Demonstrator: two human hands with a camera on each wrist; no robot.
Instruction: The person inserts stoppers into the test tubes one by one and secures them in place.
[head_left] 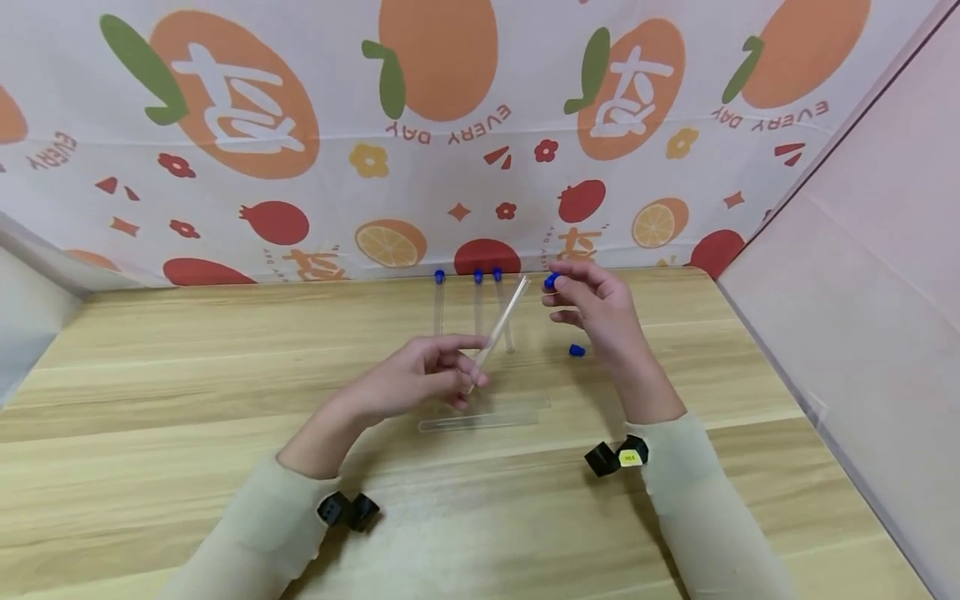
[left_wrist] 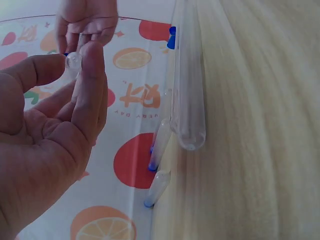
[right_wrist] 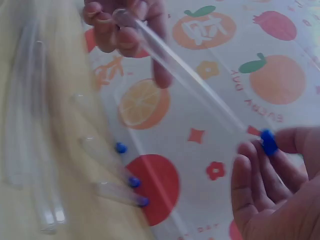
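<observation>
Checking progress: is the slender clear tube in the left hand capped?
No, the clear tube has a bare far end, and the right hand holds a small blue cap.

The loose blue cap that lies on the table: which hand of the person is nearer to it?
The right hand. In the head view, the loose blue cap lies just below it; the left hand, holding a clear tube, is farther off to the cap's left.

Left grip holds tube (clear) — right grip, blue cap.
</observation>
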